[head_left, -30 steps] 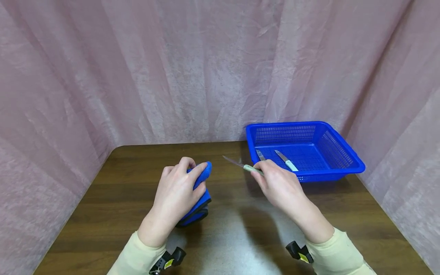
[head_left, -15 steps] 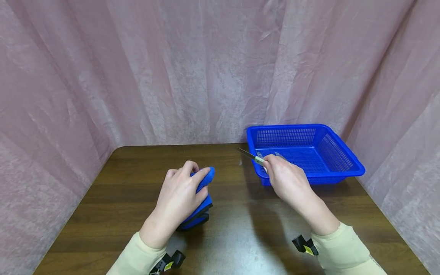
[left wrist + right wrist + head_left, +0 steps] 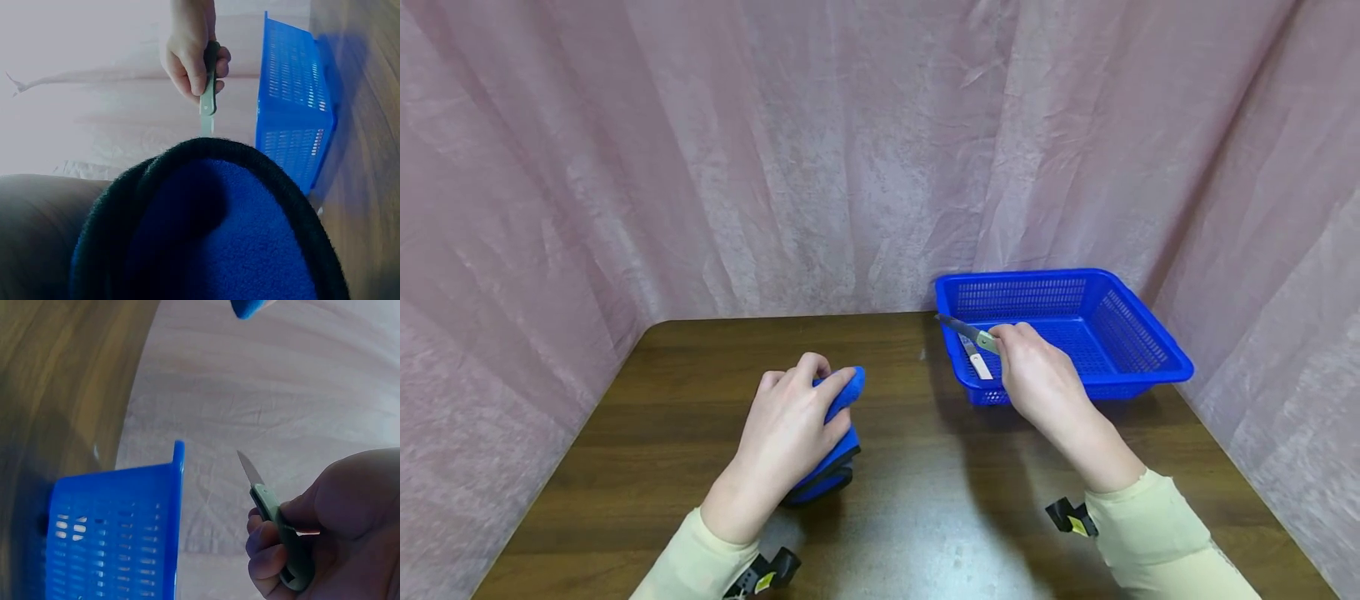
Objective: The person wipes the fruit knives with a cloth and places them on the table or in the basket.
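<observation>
My left hand (image 3: 786, 429) grips a folded blue cloth (image 3: 835, 467) with black edging, above the left-middle of the table; it fills the lower part of the left wrist view. My right hand (image 3: 1045, 383) holds a small knife (image 3: 987, 340) by its green handle over the left side of the blue basket. In the right wrist view, the bare blade of the green knife (image 3: 267, 503) points away from the fingers, which curl round the handle. Inside the basket, a white-handled knife (image 3: 981, 367) lies against the left end. A second basket knife seen earlier is hidden behind my right hand.
The blue perforated basket (image 3: 1138, 379) stands at the table's back right, its rim raised below my right hand. Pink curtains (image 3: 820, 167) hang behind and on both sides of the brown wooden table (image 3: 662, 433).
My right hand has carried the green knife rightward and away from me, from beside the basket to over it. My left hand stays nearly still with the cloth.
</observation>
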{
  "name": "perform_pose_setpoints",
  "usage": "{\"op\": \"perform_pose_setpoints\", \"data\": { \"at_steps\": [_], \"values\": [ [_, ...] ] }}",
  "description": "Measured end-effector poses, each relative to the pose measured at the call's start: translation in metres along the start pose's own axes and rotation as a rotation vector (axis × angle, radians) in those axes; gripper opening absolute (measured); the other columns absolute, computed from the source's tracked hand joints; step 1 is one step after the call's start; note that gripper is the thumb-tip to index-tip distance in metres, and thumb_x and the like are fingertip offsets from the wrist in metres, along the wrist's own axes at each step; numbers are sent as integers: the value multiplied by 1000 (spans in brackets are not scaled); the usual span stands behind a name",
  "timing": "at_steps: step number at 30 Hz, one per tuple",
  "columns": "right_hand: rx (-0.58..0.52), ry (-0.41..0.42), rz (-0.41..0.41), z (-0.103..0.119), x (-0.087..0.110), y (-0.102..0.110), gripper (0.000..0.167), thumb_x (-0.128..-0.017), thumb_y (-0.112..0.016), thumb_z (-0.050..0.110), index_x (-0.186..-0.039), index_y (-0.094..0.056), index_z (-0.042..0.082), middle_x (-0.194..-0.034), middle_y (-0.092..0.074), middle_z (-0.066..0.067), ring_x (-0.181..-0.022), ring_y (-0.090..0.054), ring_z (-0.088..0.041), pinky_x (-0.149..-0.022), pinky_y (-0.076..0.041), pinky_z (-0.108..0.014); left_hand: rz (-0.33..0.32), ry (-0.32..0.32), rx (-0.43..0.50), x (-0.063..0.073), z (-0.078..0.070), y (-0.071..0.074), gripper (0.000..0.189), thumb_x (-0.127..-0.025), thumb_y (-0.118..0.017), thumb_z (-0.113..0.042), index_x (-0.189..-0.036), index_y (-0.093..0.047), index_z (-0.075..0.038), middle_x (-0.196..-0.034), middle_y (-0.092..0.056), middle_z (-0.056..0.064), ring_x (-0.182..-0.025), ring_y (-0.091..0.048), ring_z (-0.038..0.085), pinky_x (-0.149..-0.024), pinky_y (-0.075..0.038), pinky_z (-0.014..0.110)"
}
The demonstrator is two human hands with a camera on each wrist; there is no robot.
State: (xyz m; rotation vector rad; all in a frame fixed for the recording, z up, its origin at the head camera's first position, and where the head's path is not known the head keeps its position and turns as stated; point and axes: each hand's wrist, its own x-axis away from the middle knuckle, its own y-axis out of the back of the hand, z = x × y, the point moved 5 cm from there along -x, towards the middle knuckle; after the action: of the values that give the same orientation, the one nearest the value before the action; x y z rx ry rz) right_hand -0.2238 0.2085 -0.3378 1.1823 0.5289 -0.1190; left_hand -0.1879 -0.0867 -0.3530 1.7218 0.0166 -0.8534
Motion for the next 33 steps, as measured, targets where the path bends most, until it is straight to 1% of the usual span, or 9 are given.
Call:
{"op": "perform_pose_setpoints", "data": {
  "at_steps": [4, 7, 10, 14, 16, 20, 23, 27, 33],
  "values": [
    [-17, -4, -39, -6, -1, 0, 21, -108, -65, 5, -124, -73, -6, -101, -65, -23, -80, -68, -41, -67, -58, -60, 9, -10, 0, 0, -2, -2, 41, -89, -78, -14, -129, -82, -18, -111, -66, 7, -85, -71, 26, -87, -52, 55],
    [-41, -19, -35, -11, -3, -1, 28, -101, -73, 2, -128, -72, -7, -105, -60, -25, -76, -67, -42, -66, -58, -62, 8, -20, -4, 1, -3, -3, 40, -89, -78, -14, -128, -82, -18, -111, -66, 7, -83, -71, 26, -87, -53, 56],
    [-44, -35, -23, -15, -6, -3, 35, -96, -71, -4, -131, -70, -8, -108, -58, -26, -76, -68, -43, -65, -58, -62, 4, -29, -7, 1, -4, -3, 38, -88, -79, -15, -126, -82, -18, -110, -66, 8, -83, -71, 27, -87, -53, 56],
    [-23, -46, -29, -21, -8, -4, 33, -97, -64, -5, -129, -69, -10, -105, -56, -27, -69, -66, -44, -61, -57, -62, 1, -35, -12, 2, -5, -4, 37, -88, -78, -15, -125, -82, -18, -111, -66, 8, -84, -73, 29, -88, -53, 56],
    [-9, -40, -39, -23, -8, -4, 29, -99, -64, -3, -126, -69, -11, -101, -55, -27, -65, -64, -44, -60, -56, -63, 4, -36, -16, 2, -6, -4, 38, -88, -79, -16, -126, -83, -17, -112, -67, 8, -85, -73, 29, -88, -53, 56],
    [34, -26, -51, -26, -9, -5, 16, -101, -65, 0, -109, -68, -13, -92, -53, -25, -61, -60, -43, -58, -54, -63, 16, -39, -19, 2, -7, -6, 40, -89, -80, -17, -128, -83, -17, -113, -68, 9, -86, -73, 30, -86, -53, 55],
    [58, -42, -52, -29, -10, -7, 14, -102, -65, 3, -97, -65, -11, -92, -52, -26, -59, -59, -43, -57, -54, -64, 24, -41, -17, 3, -7, -7, 40, -89, -81, -18, -129, -83, -17, -114, -68, 9, -85, -73, 30, -85, -53, 55],
    [82, -88, -40, -35, -13, -9, 19, -100, -64, 5, -91, -64, -11, -98, -53, -30, -68, -61, -49, -61, -54, -66, 28, -46, -16, 4, -7, -10, 39, -89, -81, -18, -128, -83, -18, -113, -68, 9, -85, -73, 29, -85, -53, 55],
    [175, -156, 67, -46, -20, -15, 27, -102, -62, 17, -93, -66, -8, -96, -56, -28, -92, -60, -54, -75, -53, -68, 25, -66, -17, 5, -8, -12, 36, -90, -81, -18, -126, -82, -19, -112, -67, 9, -81, -72, 27, -85, -55, 56]
  ]
}}
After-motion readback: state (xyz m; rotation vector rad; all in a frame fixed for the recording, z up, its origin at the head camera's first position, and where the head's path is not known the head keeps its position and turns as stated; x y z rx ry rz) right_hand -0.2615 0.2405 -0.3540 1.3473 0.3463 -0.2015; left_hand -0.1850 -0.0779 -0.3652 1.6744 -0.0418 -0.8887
